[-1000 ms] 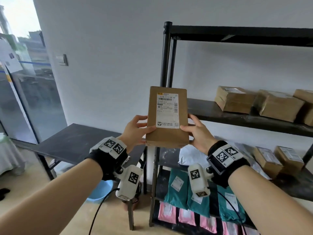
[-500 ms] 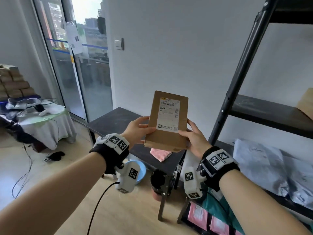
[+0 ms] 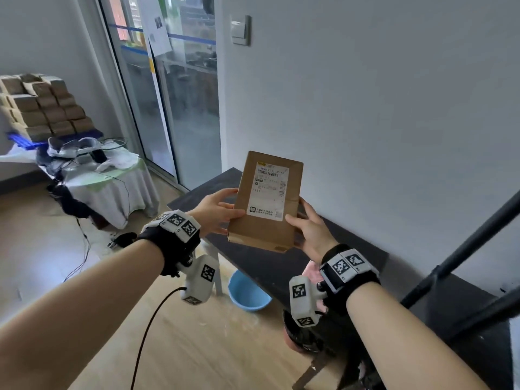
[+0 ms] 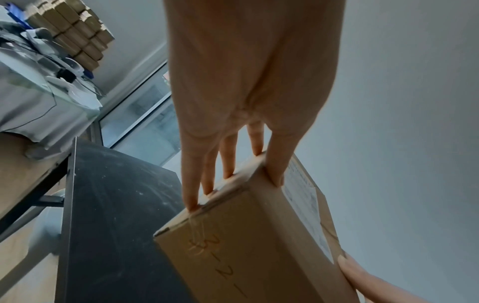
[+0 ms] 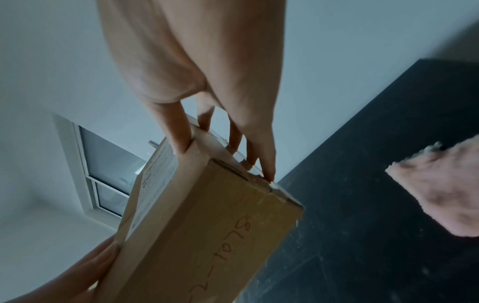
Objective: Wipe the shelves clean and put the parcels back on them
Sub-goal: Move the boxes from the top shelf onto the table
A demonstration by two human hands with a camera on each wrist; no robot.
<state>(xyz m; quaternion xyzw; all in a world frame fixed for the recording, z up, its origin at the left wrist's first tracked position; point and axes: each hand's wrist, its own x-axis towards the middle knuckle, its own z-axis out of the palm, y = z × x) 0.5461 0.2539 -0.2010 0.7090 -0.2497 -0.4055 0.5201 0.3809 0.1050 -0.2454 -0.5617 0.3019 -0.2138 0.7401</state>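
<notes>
A flat brown cardboard parcel with a white shipping label stands upright in the air above a dark side table. My left hand grips its lower left edge, thumb on the front, fingers behind. My right hand grips the lower right edge the same way. In the left wrist view the parcel shows handwritten orange digits on its end face. The right wrist view shows the parcel pinched between thumb and fingers. A corner of the black shelf rack stands at the lower right.
A pink cloth lies on the dark table. A light blue basin sits on the wooden floor under it. At the far left stand a cloth-covered table and stacked brown boxes. A glass door lies behind.
The view has swung left, away from the shelf rack, toward the side table and glass door. Both hands keep the same hold on the parcel, which now hangs over the table.
</notes>
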